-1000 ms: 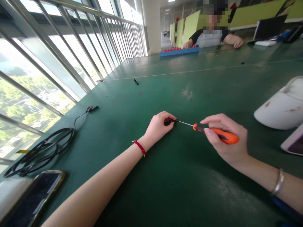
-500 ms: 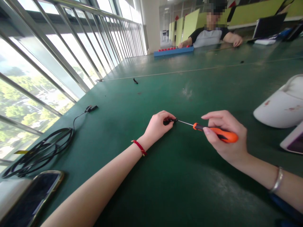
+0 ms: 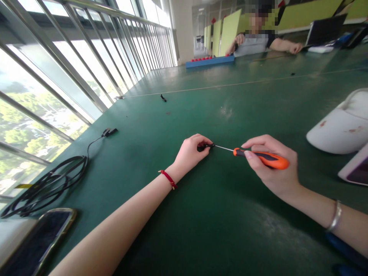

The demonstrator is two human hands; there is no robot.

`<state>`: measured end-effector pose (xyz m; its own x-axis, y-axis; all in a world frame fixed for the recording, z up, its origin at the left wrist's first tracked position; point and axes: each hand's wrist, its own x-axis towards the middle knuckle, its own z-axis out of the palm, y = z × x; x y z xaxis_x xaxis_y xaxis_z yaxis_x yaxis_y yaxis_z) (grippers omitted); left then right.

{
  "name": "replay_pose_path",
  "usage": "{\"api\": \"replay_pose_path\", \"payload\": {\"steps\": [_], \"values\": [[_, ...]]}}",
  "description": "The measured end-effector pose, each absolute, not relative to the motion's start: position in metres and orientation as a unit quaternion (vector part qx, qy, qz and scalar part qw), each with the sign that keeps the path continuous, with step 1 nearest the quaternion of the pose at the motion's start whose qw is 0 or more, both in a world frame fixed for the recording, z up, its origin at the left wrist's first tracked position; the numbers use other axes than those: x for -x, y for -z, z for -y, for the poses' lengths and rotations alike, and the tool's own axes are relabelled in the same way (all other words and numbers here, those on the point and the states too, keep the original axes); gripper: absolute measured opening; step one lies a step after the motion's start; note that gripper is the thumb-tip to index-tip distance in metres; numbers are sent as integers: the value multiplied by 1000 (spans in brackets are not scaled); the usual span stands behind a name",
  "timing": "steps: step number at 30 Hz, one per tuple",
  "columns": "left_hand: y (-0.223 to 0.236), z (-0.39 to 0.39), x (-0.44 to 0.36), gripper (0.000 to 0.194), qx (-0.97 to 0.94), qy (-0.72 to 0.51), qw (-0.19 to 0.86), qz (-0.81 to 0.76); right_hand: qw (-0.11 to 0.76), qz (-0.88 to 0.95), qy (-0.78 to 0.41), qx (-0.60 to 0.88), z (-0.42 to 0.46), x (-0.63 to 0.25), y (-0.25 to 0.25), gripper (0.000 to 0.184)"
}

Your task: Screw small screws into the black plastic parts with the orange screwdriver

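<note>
My left hand [image 3: 193,148] rests on the green table, its thumb and fingers closed round a small black part [image 3: 203,147], mostly covered by the hand, so its kind does not show. In my right hand [image 3: 273,163] is an orange and black screwdriver [image 3: 274,160], held by the handle between thumb and fingers. Its thin metal shaft points left, and the tip meets the black part at my left fingertips. The screwdriver lies nearly level, just above the table.
Left are a coiled black cable [image 3: 57,180] and a phone [image 3: 37,241] beside metal railings [image 3: 94,50]. A white cup-like container [image 3: 339,126] and another device [image 3: 356,170] lie right. A small black piece [image 3: 163,98] and blue rack [image 3: 209,61] lie farther off, near a seated person [image 3: 254,44].
My right fingers shift on the screwdriver handle: the index finger lifts, then comes back down. My left hand stays put. Across the table, the person's hand rises from the blue rack.
</note>
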<state>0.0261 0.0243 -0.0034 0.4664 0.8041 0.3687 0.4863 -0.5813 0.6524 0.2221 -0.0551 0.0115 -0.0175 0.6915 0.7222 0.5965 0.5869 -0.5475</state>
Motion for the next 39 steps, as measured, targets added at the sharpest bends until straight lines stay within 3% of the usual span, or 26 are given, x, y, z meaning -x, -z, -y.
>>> {"api": "replay_pose_path", "payload": {"steps": [4, 11, 18, 21, 27, 33, 39], "values": [[3, -24, -26, 18, -823, -337, 236, -391, 542, 712, -51, 444, 58, -220, -13, 11], [4, -24, -26, 18, -824, -338, 236, -390, 610, 675, -74, 408, 51, -224, -4, 43], [3, -24, -27, 18, -820, -341, 239, -393, 539, 710, -54, 449, 58, -221, -13, 11], [3, -24, -27, 18, -823, -339, 236, -391, 551, 706, -57, 441, 58, -220, -12, 15], [4, -25, -26, 18, -825, -336, 236, -389, 608, 678, -73, 407, 51, -224, -5, 42], [4, -24, -26, 18, -822, -340, 236, -390, 544, 707, -65, 447, 58, -221, -14, 10], [4, -25, -27, 17, -824, -342, 230, -389, 595, 682, -44, 423, 54, -222, -5, 25]]}}
